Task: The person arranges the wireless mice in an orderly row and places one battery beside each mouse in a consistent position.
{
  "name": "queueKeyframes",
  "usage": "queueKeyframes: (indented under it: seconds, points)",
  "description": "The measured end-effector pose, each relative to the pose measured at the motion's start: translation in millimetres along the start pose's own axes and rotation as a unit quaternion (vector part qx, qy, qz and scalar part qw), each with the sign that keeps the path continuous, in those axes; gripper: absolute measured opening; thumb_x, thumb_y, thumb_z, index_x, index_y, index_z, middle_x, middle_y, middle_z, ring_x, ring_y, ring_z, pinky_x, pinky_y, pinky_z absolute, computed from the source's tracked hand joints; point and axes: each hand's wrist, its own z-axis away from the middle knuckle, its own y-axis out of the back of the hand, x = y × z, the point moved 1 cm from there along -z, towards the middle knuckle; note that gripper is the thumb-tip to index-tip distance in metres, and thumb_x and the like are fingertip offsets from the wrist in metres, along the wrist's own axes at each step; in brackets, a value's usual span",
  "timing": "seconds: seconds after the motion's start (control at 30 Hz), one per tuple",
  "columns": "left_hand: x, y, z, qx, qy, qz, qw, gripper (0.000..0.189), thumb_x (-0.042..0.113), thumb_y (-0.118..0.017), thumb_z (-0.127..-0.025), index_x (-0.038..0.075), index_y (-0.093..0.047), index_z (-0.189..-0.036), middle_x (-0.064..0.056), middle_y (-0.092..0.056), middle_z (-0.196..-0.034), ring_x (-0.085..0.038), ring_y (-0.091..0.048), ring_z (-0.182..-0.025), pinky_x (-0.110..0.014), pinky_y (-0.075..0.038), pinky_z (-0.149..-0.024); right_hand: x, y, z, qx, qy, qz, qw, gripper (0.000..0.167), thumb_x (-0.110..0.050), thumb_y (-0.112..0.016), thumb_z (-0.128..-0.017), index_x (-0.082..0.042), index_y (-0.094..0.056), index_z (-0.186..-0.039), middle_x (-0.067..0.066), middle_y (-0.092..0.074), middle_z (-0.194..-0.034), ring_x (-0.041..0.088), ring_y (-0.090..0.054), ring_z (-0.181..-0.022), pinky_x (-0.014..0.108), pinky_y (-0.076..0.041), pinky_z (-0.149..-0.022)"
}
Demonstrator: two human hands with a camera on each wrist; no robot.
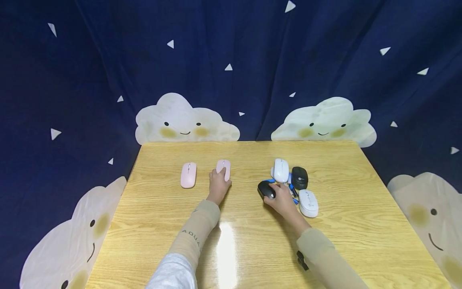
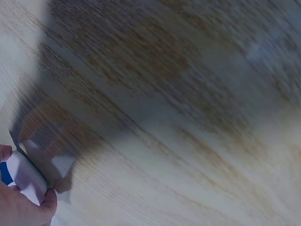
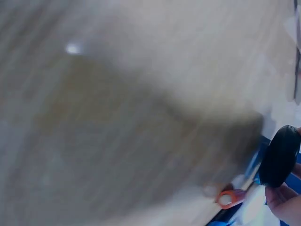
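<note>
My left hand (image 1: pixel 218 187) grips a pink computer mouse (image 1: pixel 227 165) on the wooden table, left of centre. In the left wrist view, thumb and fingers hold that mouse (image 2: pixel 27 178) by its two sides. Farther left lies a second pink mouse (image 1: pixel 188 175). My right hand (image 1: pixel 283 199) pinches a black mouse (image 1: pixel 266 189) at the near left of a cluster. The right wrist view shows this black mouse (image 3: pixel 281 157) tilted on its edge between thumb and fingers. Close to it are a white mouse (image 1: pixel 281 170), another black mouse (image 1: pixel 300 178) and another white mouse (image 1: pixel 308 203).
Small blue and dark pieces (image 1: pixel 293 190) lie among the mice on the right, partly hidden by the right hand. An orange-rimmed round thing (image 3: pixel 227 199) shows in the right wrist view. The wooden table (image 1: pixel 162 224) ends at a dark blue curtain (image 1: pixel 202 76) with cloud pictures.
</note>
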Motion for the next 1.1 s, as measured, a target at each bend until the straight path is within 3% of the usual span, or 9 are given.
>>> queueKeyframes:
  seconds: [0.5,0.77,0.97,1.1]
  points:
    - [1.3,-0.4,0.9,-0.007,0.004,0.005,1.0,0.057,0.009,-0.07,-0.075,0.001,-0.052,-0.128,-0.028,-0.047,-0.121,-0.036,-0.042,-0.108,-0.04,-0.042,-0.091,-34,-8,-55.2,0.025,-0.033,-0.002,0.9991,0.052,-0.024,-0.069,-0.073,0.005,-0.059,-0.115,0.03,-0.055,-0.106,0.042,-0.055,-0.096,0.047,-0.048,-0.08]
    - [0.5,-0.5,-0.2,-0.007,0.003,0.004,1.0,0.057,0.009,-0.07,-0.075,0.002,-0.052,-0.128,-0.028,-0.047,-0.121,-0.037,-0.043,-0.108,-0.04,-0.041,-0.091,-40,-21,-77.8,0.028,-0.098,-0.003,0.9948,0.051,-0.025,-0.067,-0.077,0.004,-0.058,-0.118,0.031,-0.055,-0.109,0.041,-0.053,-0.101,0.046,-0.046,-0.084]
    - [-0.5,-2.0,-1.2,-0.004,0.0,0.001,1.0,0.056,0.008,-0.07,-0.074,0.002,-0.052,-0.127,-0.028,-0.048,-0.12,-0.036,-0.044,-0.106,-0.039,-0.043,-0.089,-42,-27,-86.1,0.0,-0.15,-0.006,0.9887,0.056,-0.029,-0.063,-0.081,0.004,-0.052,-0.125,0.031,-0.05,-0.116,0.041,-0.048,-0.109,0.047,-0.044,-0.089]
    - [-0.8,-2.1,-1.4,-0.004,0.003,0.005,1.0,0.057,0.008,-0.07,-0.074,0.002,-0.052,-0.128,-0.028,-0.047,-0.121,-0.036,-0.043,-0.107,-0.039,-0.043,-0.089,-44,-29,-90.0,-0.013,-0.162,-0.011,0.9866,0.056,-0.031,-0.061,-0.084,0.005,-0.05,-0.126,0.032,-0.048,-0.118,0.041,-0.046,-0.111,0.047,-0.043,-0.09]
